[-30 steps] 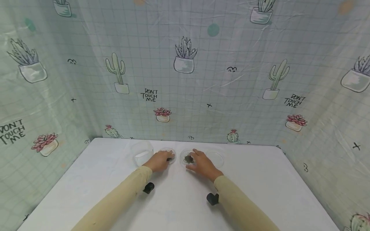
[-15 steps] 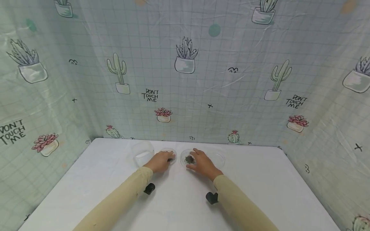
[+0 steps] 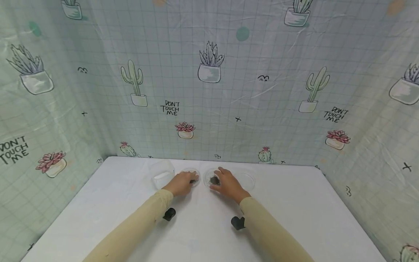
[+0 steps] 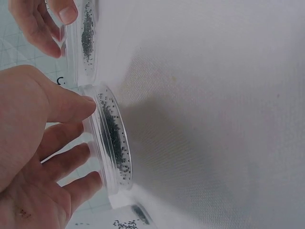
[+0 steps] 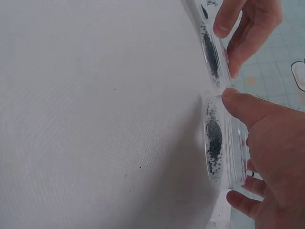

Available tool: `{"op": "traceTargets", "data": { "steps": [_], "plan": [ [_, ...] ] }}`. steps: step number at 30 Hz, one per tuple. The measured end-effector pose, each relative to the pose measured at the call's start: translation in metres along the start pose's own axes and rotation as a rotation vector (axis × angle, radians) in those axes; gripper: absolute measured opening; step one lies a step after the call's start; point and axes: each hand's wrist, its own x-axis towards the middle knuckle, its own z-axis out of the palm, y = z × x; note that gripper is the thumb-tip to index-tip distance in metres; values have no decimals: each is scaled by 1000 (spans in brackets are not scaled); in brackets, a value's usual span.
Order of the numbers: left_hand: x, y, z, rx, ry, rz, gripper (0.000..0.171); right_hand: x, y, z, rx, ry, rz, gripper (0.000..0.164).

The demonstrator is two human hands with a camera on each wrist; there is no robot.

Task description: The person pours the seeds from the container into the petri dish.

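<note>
Two shallow clear round dishes, like petri dishes, stand side by side near the back of the white table, each with dark granules in it. My left hand (image 3: 179,183) grips the left dish (image 4: 126,148), thumb on the near rim and fingers round the far side. On the right dish (image 5: 208,164) my right hand (image 3: 230,185) has its thumb and fingers spread round the rim. The dark granules (image 4: 111,131) lie heaped mid-dish with specks scattered about. In the head view the left hand covers part of its dish.
Left of my left hand is a clear container (image 3: 160,168) with a white patch. A clear round lid or dish (image 3: 250,178) lies right of my right hand. Patterned cloth (image 3: 216,98) hangs behind the white table (image 3: 203,233) and at its sides.
Both hands stay on their dishes. The right hand and forearm have shifted very slightly to the left; nothing is taken up or let go.
</note>
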Motion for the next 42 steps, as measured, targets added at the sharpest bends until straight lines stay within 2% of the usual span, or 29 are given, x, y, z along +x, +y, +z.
{"op": "traceTargets", "data": {
  "steps": [12, 21, 29, 31, 34, 37, 42],
  "plan": [
    [0, 0, 2, 12, 13, 12, 38, -2, 2, 1, -25, 0, 30, 68],
    [0, -2, 2, -23, 38, 41, 38, -2, 4, 0, -25, -11, 35, 70],
    [1, 1, -10, -33, -55, 79, 38, -5, 6, -13, 45, -13, 54, 73],
    [1, -1, -11, -12, -53, 107, 37, -7, 9, -15, 51, -3, 61, 73],
    [2, 1, -14, 11, -59, 111, 37, -10, 15, -18, 59, 20, 72, 71],
    [0, 5, -17, 74, -58, 106, 36, -13, 23, -21, 74, 33, 69, 68],
    [0, 7, -17, 197, 12, 165, 36, -19, 36, -26, 71, 43, 85, 67]
  ]
}}
